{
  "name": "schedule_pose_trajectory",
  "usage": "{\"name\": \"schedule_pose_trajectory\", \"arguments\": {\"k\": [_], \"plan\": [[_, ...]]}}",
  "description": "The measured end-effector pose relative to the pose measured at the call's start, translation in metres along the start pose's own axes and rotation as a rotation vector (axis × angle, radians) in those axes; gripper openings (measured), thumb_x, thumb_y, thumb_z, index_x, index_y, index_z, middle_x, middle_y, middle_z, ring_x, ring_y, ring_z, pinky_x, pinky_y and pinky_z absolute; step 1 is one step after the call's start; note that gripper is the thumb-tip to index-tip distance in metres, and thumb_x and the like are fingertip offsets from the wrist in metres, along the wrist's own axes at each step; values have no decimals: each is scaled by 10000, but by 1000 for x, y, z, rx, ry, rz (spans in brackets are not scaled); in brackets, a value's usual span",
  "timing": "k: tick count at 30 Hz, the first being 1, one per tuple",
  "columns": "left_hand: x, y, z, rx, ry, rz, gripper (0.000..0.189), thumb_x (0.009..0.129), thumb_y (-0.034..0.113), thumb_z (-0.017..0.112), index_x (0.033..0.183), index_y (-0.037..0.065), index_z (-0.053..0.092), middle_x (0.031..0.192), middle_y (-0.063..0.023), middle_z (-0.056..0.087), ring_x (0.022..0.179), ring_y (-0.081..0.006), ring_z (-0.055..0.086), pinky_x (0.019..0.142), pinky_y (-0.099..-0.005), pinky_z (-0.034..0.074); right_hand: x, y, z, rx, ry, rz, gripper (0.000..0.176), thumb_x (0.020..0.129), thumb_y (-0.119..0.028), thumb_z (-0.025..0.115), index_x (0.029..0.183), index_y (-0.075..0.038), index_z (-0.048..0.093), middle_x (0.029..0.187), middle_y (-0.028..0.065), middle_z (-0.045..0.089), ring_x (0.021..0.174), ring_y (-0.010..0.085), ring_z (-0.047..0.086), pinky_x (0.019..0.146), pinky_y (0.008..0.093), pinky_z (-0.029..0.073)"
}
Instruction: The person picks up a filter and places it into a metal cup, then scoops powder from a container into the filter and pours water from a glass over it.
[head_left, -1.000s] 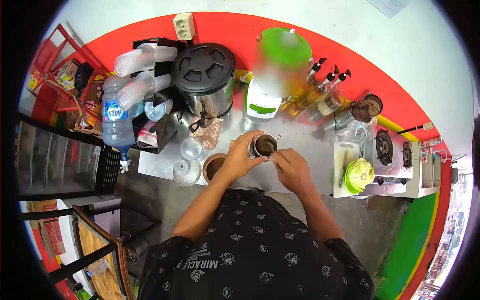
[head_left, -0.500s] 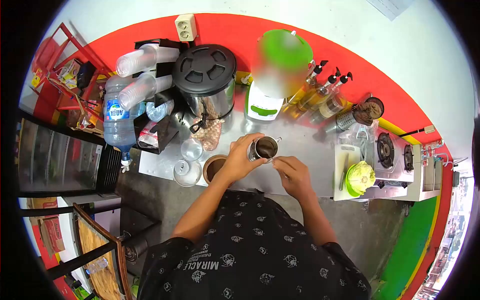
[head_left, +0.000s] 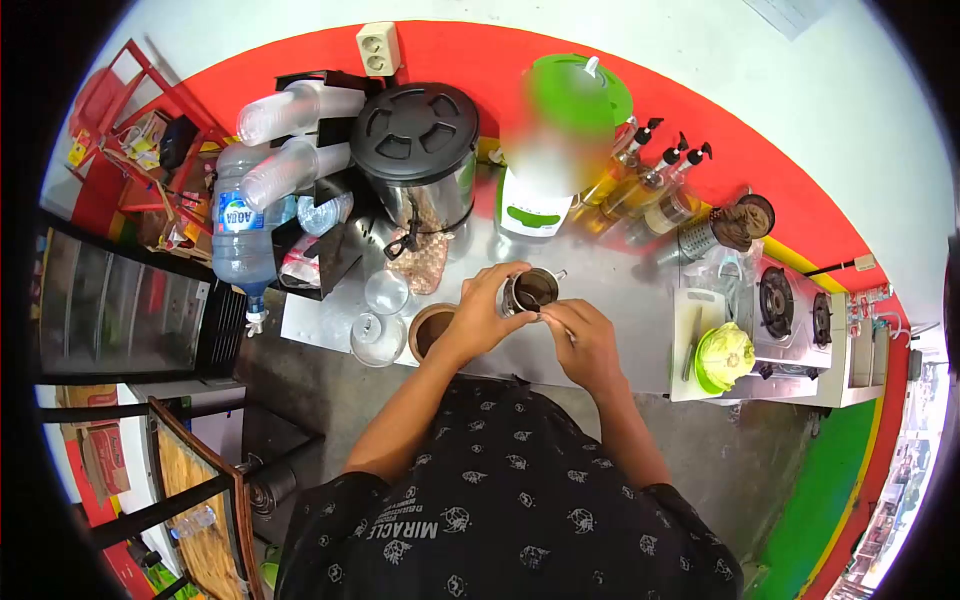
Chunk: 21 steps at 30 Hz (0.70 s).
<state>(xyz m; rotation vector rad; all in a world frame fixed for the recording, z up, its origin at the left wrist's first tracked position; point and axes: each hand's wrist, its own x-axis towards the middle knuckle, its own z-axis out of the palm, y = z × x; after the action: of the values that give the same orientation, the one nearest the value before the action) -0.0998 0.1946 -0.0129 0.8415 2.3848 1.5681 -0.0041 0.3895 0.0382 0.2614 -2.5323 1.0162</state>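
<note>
Metal cup (head_left: 531,290), the only one I count, stands mid-counter (head_left: 620,285), with the left hand (head_left: 483,312) wrapped closed around its side, the right hand (head_left: 585,340) pinched at its rim on something too small to tell, one brown bowl (head_left: 430,330) and two clear cups (head_left: 385,293) just left, and three pump bottles (head_left: 648,185) behind.

Gripping a metal cup (head_left: 530,290) with the left hand (head_left: 480,315), fingers wrapping around its near side. Holding the right hand (head_left: 585,340) at the cup's rim, fingertips pinched together; anything between them being too small to tell. Standing at a steel counter (head_left: 625,290), keeping a brown bowl (head_left: 430,328) just beside the left wrist and two glasses (head_left: 376,338) beyond that. Facing a black-lidded urn (head_left: 418,135) and pump bottles (head_left: 650,185), with a cabbage (head_left: 722,355) near a stove (head_left: 790,305) far right.
</note>
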Motion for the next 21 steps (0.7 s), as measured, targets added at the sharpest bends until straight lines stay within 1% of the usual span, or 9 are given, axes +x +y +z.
{"name": "schedule_pose_trajectory", "arguments": {"k": [2, 4, 8, 10, 14, 17, 20, 21], "plan": [[0, -3, 0, 3, -1, -11, 790, 823, 241, 962, 1522, 152, 606, 1462, -95, 679, 1416, -302, 581, 1202, -478, 359, 0, 1, 0, 37, -1, -15, 139, 973, -3, 758, 1111, -5, 772, 1068, 162, 784, 954, 373, 747, 819, 442, 609], [-2, -3, 1, 3, -10, -18, 802, 825, 240, 965, 1535, 160, 602, 1457, -90, 673, 1416, -292, 577, 1217, -483, 351, 0, 5, 2, 4, 99, 49, 123, 991, -2, 748, 1112, 4, 770, 1063, 171, 781, 938, 373, 751, 818, 434, 608], [0, -4, 1, 5, -17, -17, 811, 824, 245, 965, 1539, 163, 593, 1467, -89, 670, 1420, -296, 575, 1215, -485, 351, -6, 9, 3, 98, 40, 98, 114, 1008, -11, 744, 1115, 12, 776, 1068, 176, 783, 938, 371, 759, 827, 418, 607], [0, -4, -1, 16, -12, -8, 813, 824, 246, 965, 1541, 164, 590, 1472, -88, 669, 1420, -296, 576, 1214, -484, 351, -7, 10, 3, 127, 124, 108, 107, 1020, -20, 740, 1111, 19, 780, 1074, 182, 785, 946, 366, 765, 835, 410, 607], [0, -4, -1, 3, -27, -8, 811, 818, 251, 966, 1533, 164, 595, 1480, -87, 667, 1421, -297, 575, 1216, -484, 352, -11, 21, 4, 123, 130, 138, 104, 1020, -17, 740, 1107, 22, 781, 1067, 184, 786, 949, 358, 767, 839, 408, 608], [2, -4, -2, 13, -26, -7, 809, 813, 249, 966, 1529, 162, 599, 1478, -89, 669, 1417, -296, 579, 1217, -484, 357, -13, 20, 2, 184, 87, 145, 101, 1023, -19, 740, 1107, 22, 779, 1060, 185, 782, 941, 355, 763, 841, 406, 606], [2, -6, 0, -2, -22, 2, 794, 814, 248, 962, 1520, 155, 609, 1465, -93, 679, 1404, -301, 588, 1206, -473, 362, -15, 20, 4, 100, 158, 176, 97, 1025, -22, 741, 1107, 18, 776, 1068, 181, 779, 937, 351, 761, 840, 402, 605], [3, -5, -1, -14, -13, 9, 781, 816, 250, 959, 1511, 150, 617, 1454, -97, 687, 1395, -306, 594, 1196, -463, 363, -15, 18, 3, 128, 114, 158, 93, 1025, -19, 739, 1105, 17, 771, 1072, 181, 779, 936, 353, 760, 832, 403, 605]]}}
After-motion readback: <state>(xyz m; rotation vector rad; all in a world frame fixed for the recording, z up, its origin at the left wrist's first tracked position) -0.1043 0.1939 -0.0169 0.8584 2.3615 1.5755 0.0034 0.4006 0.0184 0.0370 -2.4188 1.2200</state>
